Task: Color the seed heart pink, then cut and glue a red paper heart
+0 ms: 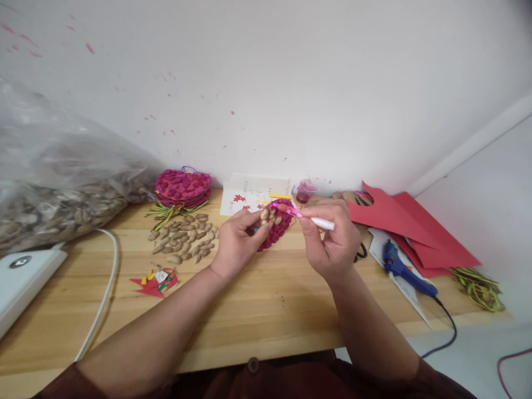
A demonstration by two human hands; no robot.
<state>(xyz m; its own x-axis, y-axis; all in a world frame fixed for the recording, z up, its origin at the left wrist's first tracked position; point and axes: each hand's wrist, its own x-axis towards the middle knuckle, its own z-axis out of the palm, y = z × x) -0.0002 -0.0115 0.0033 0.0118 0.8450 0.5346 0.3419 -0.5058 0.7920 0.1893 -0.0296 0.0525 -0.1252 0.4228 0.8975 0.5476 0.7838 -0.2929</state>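
My left hand (241,238) is closed around the near edge of a craft piece covered in peanuts (282,227), most of them magenta, a few in the middle still bare tan. Between the fingers and thumb of my right hand (332,235) sits a paintbrush (320,222) with a white handle, stained pink toward its tip. That tip meets the piece near the unpainted peanuts, beside my left fingertips. Behind them stands a small clear cup of magenta paint (306,191). Part of the piece is hidden by my hands.
Loose peanuts (183,238) lie left, before a finished-looking magenta peanut piece (183,185). A big bag of peanuts (75,205), white box (29,277) and paper scraps (155,282) are also left. Right are red paper (415,227), a blue glue gun (405,271) and green-yellow strands (477,288).
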